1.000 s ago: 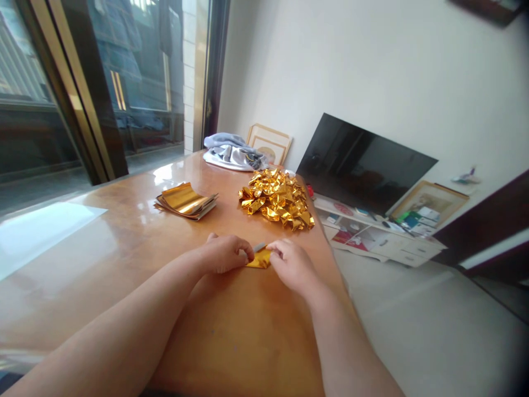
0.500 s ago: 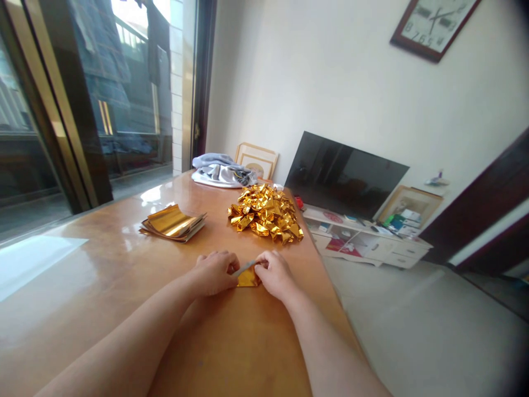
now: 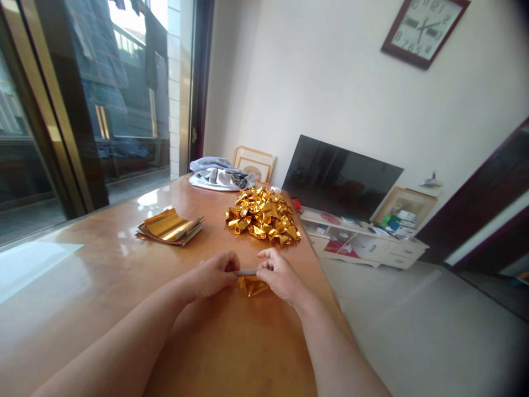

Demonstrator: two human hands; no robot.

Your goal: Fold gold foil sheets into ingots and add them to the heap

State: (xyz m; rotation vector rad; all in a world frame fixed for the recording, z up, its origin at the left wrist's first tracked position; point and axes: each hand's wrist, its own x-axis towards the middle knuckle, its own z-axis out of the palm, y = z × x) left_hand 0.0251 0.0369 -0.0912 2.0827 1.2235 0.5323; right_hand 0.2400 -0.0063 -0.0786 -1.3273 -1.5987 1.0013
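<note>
Between my hands is a gold foil sheet (image 3: 253,285), partly folded, with a greyish strip along its upper edge. My left hand (image 3: 218,271) pinches the left end of that edge, and my right hand (image 3: 279,274) pinches the right end. Beyond my right hand lies a heap of folded gold foil pieces (image 3: 264,215). A stack of flat gold foil sheets (image 3: 170,226) rests on the table farther off, to the left of the heap.
The glossy wooden table (image 3: 103,264) has its right edge beside my right forearm. Bundled cloth (image 3: 217,173) lies at the far end. A television (image 3: 341,179) stands on a low white cabinet (image 3: 372,245) beyond, and a pale sheet (image 3: 33,267) is at the left.
The foil between my hands has changed shape: its lower part now narrows to a point nearer me, and the greyish strip is more level. The view has shifted slightly.
</note>
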